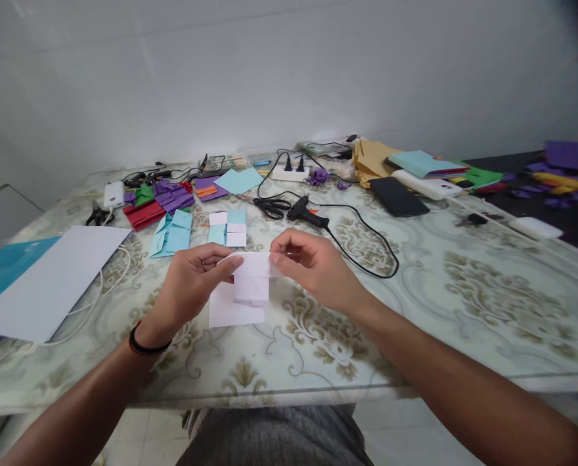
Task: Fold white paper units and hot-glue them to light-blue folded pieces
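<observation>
In the head view, the bench (pixel 405 336) has a pale surface with brown flower patterns and stands against a plain grey wall (pixel 289 71). The left hand (pixel 191 278) and the right hand (pixel 318 266) each hold, with narrow grip, a folded white paper (pixel 252 281) over the bench's near part. Below, light floor tiles (pixel 400 430) are visible.
</observation>
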{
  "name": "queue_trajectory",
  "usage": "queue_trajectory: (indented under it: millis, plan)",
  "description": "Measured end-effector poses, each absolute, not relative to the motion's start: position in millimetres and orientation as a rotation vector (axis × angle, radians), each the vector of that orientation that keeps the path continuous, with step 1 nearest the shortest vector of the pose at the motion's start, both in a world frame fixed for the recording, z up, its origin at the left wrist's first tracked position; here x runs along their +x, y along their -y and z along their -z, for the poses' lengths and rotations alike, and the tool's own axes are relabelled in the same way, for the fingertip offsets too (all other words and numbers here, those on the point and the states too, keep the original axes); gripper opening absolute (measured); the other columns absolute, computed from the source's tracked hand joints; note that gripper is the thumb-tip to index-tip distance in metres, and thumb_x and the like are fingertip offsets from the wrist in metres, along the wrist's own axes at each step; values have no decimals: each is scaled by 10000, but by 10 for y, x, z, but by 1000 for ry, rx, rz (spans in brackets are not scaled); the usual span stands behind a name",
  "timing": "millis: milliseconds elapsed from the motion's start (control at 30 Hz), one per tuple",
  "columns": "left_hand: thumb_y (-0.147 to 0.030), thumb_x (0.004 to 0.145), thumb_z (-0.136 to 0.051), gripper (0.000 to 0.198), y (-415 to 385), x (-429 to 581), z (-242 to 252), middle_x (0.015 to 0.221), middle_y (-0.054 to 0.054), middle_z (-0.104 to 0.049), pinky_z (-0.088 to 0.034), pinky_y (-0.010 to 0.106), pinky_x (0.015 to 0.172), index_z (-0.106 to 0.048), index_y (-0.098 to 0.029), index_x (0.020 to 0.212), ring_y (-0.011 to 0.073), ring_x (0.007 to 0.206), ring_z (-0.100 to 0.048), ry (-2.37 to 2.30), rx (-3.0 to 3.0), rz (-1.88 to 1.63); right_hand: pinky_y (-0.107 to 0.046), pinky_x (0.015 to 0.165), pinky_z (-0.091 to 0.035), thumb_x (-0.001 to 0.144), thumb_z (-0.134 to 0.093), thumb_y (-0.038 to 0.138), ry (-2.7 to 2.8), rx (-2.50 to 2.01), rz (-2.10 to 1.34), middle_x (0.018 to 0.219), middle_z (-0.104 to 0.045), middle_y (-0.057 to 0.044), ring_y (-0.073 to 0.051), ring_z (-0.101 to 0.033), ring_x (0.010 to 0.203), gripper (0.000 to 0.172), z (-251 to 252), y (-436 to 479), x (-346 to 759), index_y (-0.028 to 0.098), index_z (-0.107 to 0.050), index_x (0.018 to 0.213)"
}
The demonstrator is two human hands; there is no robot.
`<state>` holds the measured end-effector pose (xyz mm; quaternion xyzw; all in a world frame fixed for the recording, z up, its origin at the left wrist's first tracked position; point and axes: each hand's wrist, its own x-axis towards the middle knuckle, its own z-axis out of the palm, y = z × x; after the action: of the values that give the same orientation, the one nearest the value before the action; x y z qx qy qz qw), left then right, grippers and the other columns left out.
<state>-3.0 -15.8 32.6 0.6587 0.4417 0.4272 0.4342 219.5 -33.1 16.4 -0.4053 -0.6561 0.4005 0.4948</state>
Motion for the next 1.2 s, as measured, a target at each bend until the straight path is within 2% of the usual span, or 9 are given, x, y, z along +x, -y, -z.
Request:
queue_trajectory:
  millis: [267,467,667,833,1033,1200]
  plan:
    - [-384,829,-825,212,176,-41,-321,729,29,-777,-622,252,618,-794,-175,827,165,653,-725,-1039,1624,-1088,-287,680,-478,910,-713,353,1590,-1001,-943,809,-688,-17,-154,-605,735,167,-191,335,2179,199,-686,850]
    - [-312,840,-815,138,191,-38,-340,748,27,-774,-547,216,607,-798,-180,802,141,672,-686,-1013,1701,-1118,-291,730,-497,918,-710,323,1653,-980,-946,845,-711,-17,-150,-626,764,134,-188,348,2167,195,-712,878]
    - [-297,856,-812,109,185,-58,-313,785,18,-762,-533,206,638,-776,-194,855,126,694,-678,-917,1631,-1097,-298,740,-501,916,-719,341,1642,-995,-921,831,-724,-17,-159,-636,770,154,-178,359,2143,198,-715,858]
    - [-270,851,-803,95,187,-56,-304,786,21,-756,-527,208,645,-765,-183,843,126,700,-672,-920,1640,-1066,-293,791,-511,912,-711,285,1698,-977,-909,864,-745,-15,-156,-658,813,95,-202,371,2122,195,-728,887]
    - [-218,847,-773,47,221,-9,-290,755,-5,-735,-512,167,631,-753,-179,829,95,681,-660,-952,1696,-1037,-261,724,-493,895,-708,209,1745,-993,-812,804,-748,0,-134,-647,744,65,-195,410,2059,185,-738,842]
    - [-292,842,-801,113,220,2,-301,774,15,-782,-593,192,649,-786,-180,847,129,697,-720,-1001,1657,-1002,-265,713,-478,907,-694,240,1699,-1012,-814,783,-731,-3,-137,-633,743,91,-177,406,2063,182,-732,849]
